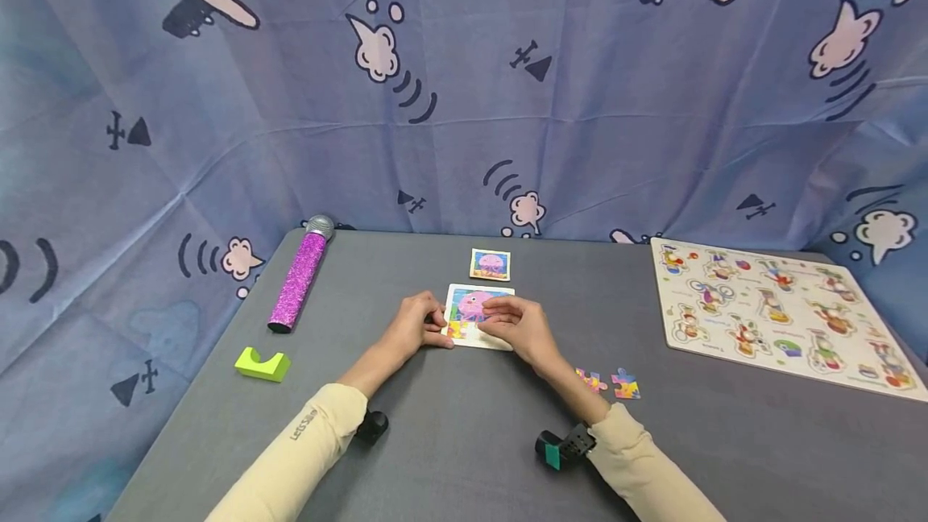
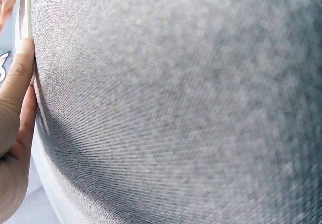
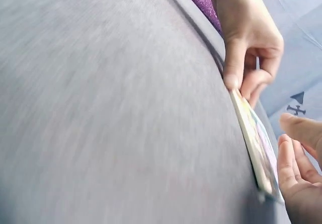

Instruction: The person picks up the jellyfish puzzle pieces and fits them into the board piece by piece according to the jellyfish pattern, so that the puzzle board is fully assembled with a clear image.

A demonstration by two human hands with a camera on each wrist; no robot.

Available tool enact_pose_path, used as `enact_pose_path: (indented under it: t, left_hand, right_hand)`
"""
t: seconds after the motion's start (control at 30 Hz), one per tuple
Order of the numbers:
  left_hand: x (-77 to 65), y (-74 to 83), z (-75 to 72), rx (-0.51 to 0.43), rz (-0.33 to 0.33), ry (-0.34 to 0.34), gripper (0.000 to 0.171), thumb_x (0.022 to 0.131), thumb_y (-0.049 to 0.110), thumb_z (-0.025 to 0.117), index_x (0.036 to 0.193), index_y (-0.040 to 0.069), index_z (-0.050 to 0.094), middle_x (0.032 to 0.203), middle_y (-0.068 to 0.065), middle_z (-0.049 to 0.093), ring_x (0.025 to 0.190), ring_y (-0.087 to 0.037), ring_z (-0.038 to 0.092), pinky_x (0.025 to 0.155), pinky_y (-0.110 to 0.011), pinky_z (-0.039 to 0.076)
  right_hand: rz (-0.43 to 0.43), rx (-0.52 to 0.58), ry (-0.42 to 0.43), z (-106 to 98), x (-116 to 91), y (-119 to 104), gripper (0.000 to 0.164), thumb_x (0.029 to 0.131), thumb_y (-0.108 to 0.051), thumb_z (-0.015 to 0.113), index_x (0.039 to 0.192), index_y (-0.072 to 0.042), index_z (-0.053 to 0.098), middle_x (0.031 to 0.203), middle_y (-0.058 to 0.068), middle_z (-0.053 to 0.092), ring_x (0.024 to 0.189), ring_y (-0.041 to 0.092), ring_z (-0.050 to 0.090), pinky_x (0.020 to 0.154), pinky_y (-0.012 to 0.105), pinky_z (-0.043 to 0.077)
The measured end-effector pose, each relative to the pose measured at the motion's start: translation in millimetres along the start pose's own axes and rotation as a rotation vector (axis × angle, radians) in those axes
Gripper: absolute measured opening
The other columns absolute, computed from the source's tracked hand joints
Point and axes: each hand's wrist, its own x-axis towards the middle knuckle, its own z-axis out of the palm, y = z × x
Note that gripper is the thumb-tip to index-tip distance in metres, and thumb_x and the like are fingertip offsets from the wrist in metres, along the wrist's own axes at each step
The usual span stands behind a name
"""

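Observation:
A small jigsaw puzzle board point(image 1: 495, 337) with a pink jellyfish picture lies flat on the grey table; its lower right part shows bare white. My left hand point(image 1: 415, 325) grips the board's left corner, thumb at the near edge and fingers curled at the side. Over the board's right half hovers my right hand point(image 1: 524, 332). Its thumb and fingertips come close together, and nothing shows between them in the right wrist view. Two loose jigsaw pieces, one pink and yellow point(image 1: 593, 380) and one blue and yellow point(image 1: 625, 384), lie right of the board, near my right forearm.
Behind the board lies a small square jellyfish picture card point(image 1: 490, 264). A glittery pink microphone point(image 1: 299, 280) and a lime-green arched block point(image 1: 262, 365) are at the left. A large wooden picture board point(image 1: 779, 308) covers the right side. A patterned curtain point(image 1: 464, 119) hangs behind.

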Motion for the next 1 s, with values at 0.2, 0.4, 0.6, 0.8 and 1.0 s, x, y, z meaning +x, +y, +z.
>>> enact_pose_path:
  t: [0.2, 0.4, 0.6, 0.8, 1.0]
  left_hand:
    - [-0.4, 0.7, 0.4, -0.014, -0.013, -0.006, 0.035, 0.056, 0.005, 0.092, 0.064, -0.001, 0.058, 0.073, -0.007, 0.054, 0.084, -0.028, 0.062, 0.066, -0.023, 0.052]
    - [-1.0, 0.1, 1.0, 0.003, -0.019, -0.003, 0.035, 0.056, 0.006, 0.092, 0.065, 0.0, 0.058, 0.074, -0.006, 0.054, 0.085, -0.028, 0.062, 0.068, -0.026, 0.052]
    - [-2.5, 0.5, 0.8, -0.01, -0.021, -0.011, 0.035, 0.058, 0.006, 0.091, 0.066, -0.001, 0.057, 0.076, -0.009, 0.055, 0.085, -0.03, 0.062, 0.067, -0.026, 0.053]
    - [-2.9, 1.4, 0.8, -0.002, -0.024, -0.005, 0.036, 0.058, 0.005, 0.091, 0.065, -0.001, 0.056, 0.075, -0.008, 0.055, 0.085, -0.029, 0.062, 0.066, -0.024, 0.051]
    - [-2.9, 3.2, -0.2, -0.018, -0.03, -0.011, 0.036, 0.059, 0.004, 0.09, 0.066, -0.001, 0.055, 0.076, -0.009, 0.055, 0.084, -0.029, 0.061, 0.064, -0.023, 0.051]
  right_hand:
    - [0.012, 0.011, -0.005, -31.9, -18.2, 1.1, 0.034, 0.079, 0.009, 0.072, 0.11, 0.017, 0.061, 0.104, 0.032, 0.063, 0.083, 0.011, 0.065, 0.073, 0.017, 0.053]
    - [-0.01, -0.073, -0.019, -65.1, -34.0, 1.4, 0.032, 0.081, 0.006, 0.072, 0.109, 0.015, 0.061, 0.103, 0.03, 0.064, 0.083, 0.01, 0.066, 0.072, 0.017, 0.053]
    - [-0.027, -0.159, -0.046, -94.0, -51.3, 2.7, 0.029, 0.081, 0.004, 0.073, 0.106, 0.014, 0.063, 0.098, 0.027, 0.066, 0.08, 0.007, 0.065, 0.071, 0.018, 0.053]
    - [-0.007, -0.276, -0.058, -112.5, -74.4, -4.3, 0.028, 0.08, -0.002, 0.076, 0.104, 0.008, 0.065, 0.097, 0.02, 0.068, 0.079, 0.006, 0.065, 0.068, 0.02, 0.054]
    - [-0.105, -0.561, -0.016, -122.1, -93.8, -5.0, 0.028, 0.072, -0.011, 0.084, 0.097, -0.004, 0.072, 0.092, 0.003, 0.072, 0.082, 0.009, 0.066, 0.07, 0.022, 0.054]
